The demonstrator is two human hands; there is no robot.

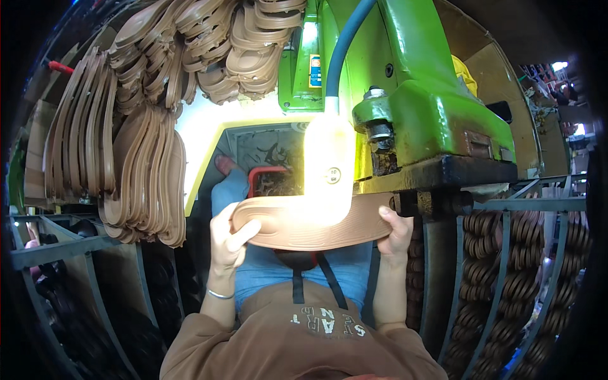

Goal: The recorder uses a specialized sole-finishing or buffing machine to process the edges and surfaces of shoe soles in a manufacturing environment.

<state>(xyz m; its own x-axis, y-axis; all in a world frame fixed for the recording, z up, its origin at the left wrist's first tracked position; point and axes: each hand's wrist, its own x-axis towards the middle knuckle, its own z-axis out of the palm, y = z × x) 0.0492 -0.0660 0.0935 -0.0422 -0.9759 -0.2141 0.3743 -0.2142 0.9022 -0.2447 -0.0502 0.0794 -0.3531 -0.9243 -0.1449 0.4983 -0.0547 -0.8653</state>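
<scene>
Sole, ctr frame: L hand & R hand pinch opp. ends, closed on it; prob. best kept level, fingers clear of green machine, upper R.

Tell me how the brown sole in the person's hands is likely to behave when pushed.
The brown sole probably flexes rather than snaps, since it looks bowed between the left hand and the right hand. Its fine surface grooves suggest some grip. Being long and flat, it seems unlikely to roll.

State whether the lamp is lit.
Lit: the lamp glows white, partly hiding the brown sole that the left hand and right hand hold.
</scene>
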